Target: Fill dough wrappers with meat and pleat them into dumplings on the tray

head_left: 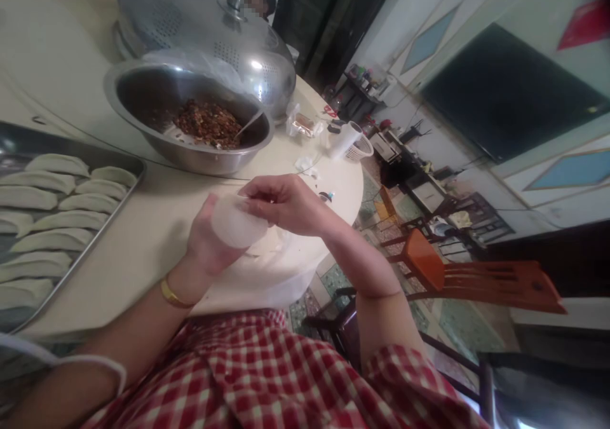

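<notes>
A round, pale dumpling wrapper (237, 224) lies across the palm of my left hand (203, 238), which is curled around its lower side. My right hand (290, 203) pinches the wrapper's upper right edge between thumb and fingers. Below them, partly hidden by my hands, more flat wrappers (267, 243) rest on the table. Just beyond my hands stands a steel bowl (204, 161) with dark brown minced filling (207, 124) and a spoon (250, 122) in it. To my left, a metal tray (90, 241) carries several rows of folded dumplings (57, 238).
A large domed metal lid (190, 19) with perforations sits behind the bowl. On the round table (162, 225), a wrapped package (304, 124), a paper roll (347, 138) and a white basket (359, 149) stand at the far right. Wooden chairs (422, 260) are on my right. Another person is partly visible beyond the lid.
</notes>
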{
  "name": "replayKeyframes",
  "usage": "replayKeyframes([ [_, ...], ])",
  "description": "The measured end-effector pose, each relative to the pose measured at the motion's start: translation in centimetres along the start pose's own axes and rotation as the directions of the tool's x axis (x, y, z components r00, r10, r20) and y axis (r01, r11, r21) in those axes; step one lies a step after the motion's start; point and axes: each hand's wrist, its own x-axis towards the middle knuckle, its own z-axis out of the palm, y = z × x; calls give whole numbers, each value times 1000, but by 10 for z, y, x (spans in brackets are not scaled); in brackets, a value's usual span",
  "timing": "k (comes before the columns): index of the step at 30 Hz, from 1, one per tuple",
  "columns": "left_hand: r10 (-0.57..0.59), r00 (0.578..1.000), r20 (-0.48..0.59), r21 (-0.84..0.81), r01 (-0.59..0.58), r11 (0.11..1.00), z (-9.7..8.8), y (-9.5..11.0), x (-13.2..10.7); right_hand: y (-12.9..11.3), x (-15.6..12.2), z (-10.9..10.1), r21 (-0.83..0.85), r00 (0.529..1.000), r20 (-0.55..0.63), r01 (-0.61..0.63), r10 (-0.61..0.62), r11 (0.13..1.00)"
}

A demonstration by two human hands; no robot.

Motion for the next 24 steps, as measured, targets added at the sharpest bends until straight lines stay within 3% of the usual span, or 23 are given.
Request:
replayKeyframes([
  [4, -135, 977, -163, -282, 85, 956, 21, 13, -17, 30, 17, -1, 100, 993, -23, -113, 115, 989],
  [7, -181, 967, -181, -357, 107, 928, 28, 15, -21, 42, 22, -7, 147, 985, -6, -172, 175, 974],
  [9, -198, 965, -173, -319, 135, 938, 25, 11, -20, 40, 18, -9, 95, 992, -36, -113, 117, 989],
  [12, -285, 944, -167, -326, 220, 919, 19, 6, -19, 32, 6, -3, -246, 977, -120, 141, -175, 959],
  [15, -288, 954, -86, -365, 239, 900, 21, 8, -22, 31, -11, 17, -644, 886, 22, 366, -462, 672],
  [18, -279, 959, -43, -362, 246, 899, 28, 16, -30, 39, -34, 37, -767, 796, 175, 480, -580, 427],
  [21, -289, 956, -56, -349, 252, 903, 32, 23, -36, 48, -59, 46, -773, 692, 173, 536, -701, 339],
  [23, -270, 961, -58, -328, 237, 914, 33, 25, -38, 53, -72, 45, -754, 632, 67, 539, -772, 376],
  [24, -259, 964, -62, -316, 228, 921, 33, 26, -38, 55, -75, 44, -738, 624, -6, 524, -781, 425],
])
